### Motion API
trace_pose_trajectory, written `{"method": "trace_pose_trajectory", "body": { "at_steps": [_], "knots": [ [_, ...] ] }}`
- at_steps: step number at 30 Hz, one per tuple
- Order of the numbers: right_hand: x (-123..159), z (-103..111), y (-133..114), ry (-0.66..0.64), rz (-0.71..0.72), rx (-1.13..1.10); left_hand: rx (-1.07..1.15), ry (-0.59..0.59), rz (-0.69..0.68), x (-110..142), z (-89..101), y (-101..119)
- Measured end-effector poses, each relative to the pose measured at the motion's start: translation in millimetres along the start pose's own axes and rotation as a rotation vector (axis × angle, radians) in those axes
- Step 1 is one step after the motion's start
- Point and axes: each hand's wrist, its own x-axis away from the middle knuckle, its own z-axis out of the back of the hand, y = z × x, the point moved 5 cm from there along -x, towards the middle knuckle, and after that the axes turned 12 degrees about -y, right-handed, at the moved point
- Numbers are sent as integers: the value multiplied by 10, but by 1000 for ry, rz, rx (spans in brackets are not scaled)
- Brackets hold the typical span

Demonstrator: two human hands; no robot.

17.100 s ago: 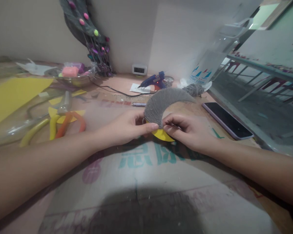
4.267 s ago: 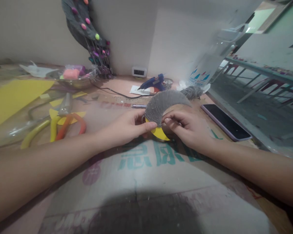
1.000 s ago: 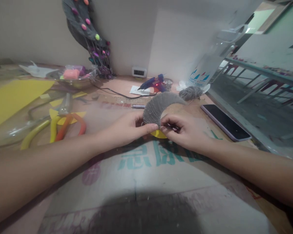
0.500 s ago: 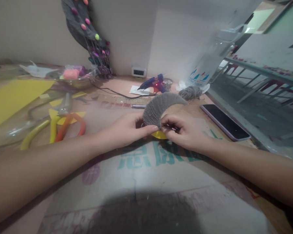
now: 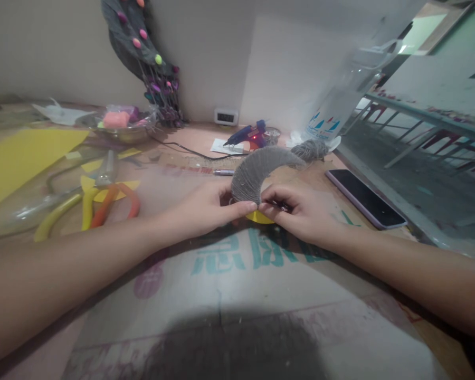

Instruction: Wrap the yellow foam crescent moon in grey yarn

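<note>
A grey crescent wrapped in yarn (image 5: 253, 171) stands upright between my two hands, its tip curving to the right. My left hand (image 5: 211, 206) is closed on its lower left edge, the thumb lying across the front. At the crescent's lower end my right hand (image 5: 291, 208) pinches with thumb and fingertips, close against my left thumb. Under the crescent shows a piece of yellow paper or card (image 5: 261, 217), touching the fingers of both hands. What lies behind the fingers is hidden.
A blue glue gun (image 5: 245, 134) with a red light stands behind the crescent. Pliers with orange handles (image 5: 105, 203) lie left. A phone (image 5: 364, 199), a ball of grey yarn (image 5: 311, 150) and a large clear bottle (image 5: 336, 100) are at right. Printed cardboard (image 5: 257, 295) covers the tabletop.
The crescent has tilted slightly, its tip a little farther right. My right fingertips have shifted slightly left and up against its lower end. My left hand keeps its hold.
</note>
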Motion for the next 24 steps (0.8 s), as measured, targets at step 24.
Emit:
{"method": "trace_pose_trajectory", "body": {
  "at_steps": [24],
  "knots": [
    [-4, 81, -94, 10, 19, 159, -33, -83, -53, -18, -53, 2]
  ]
}}
